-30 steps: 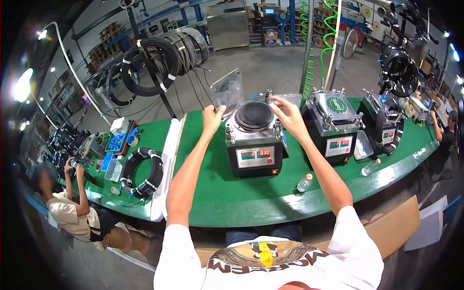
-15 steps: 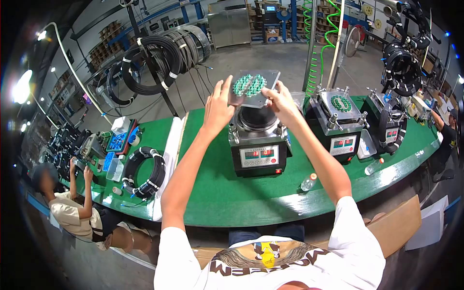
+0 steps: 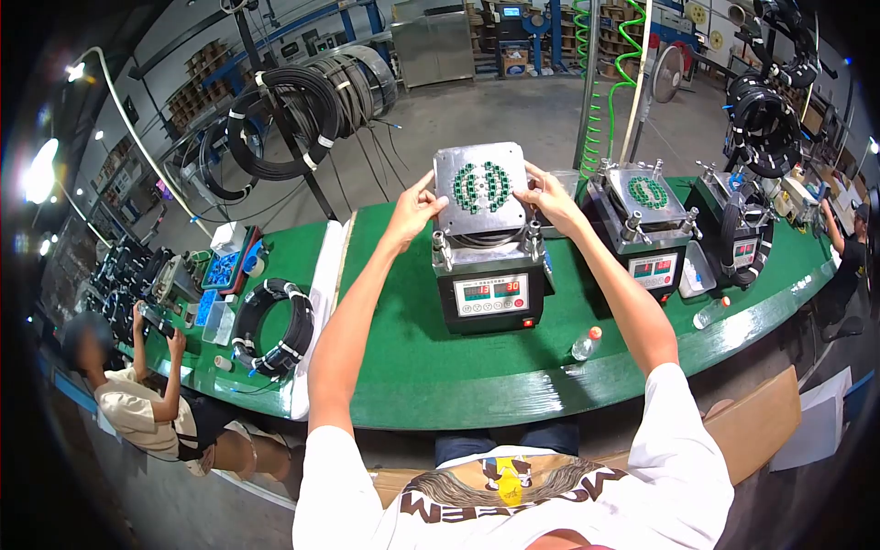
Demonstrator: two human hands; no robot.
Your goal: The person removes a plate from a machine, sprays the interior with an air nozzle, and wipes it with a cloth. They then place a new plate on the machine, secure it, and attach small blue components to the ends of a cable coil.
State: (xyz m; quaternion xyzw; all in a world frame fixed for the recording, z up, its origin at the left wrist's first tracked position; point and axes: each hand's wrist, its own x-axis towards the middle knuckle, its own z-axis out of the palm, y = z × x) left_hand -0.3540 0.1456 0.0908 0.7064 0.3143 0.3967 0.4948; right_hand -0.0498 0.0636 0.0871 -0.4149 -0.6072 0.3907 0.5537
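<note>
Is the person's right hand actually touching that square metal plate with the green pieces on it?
Touching: the head view shows the right hand gripping the metal plate, its thumb over the near left corner.

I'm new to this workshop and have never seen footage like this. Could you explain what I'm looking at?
There is no robot here: one camera, worn on a person's head, takes every picture, looking forward and down. The bare arms reaching in are the wearer's. The left hand and right hand hold opposite sides of a metal plate carrying small green pieces. It is held up above a machine with red-lit digits.

That machine stands on a long green bench. To its right are two similar machines and two small bottles; to its left lies a black cable coil. Another person works at far left, someone else at far right.
</note>
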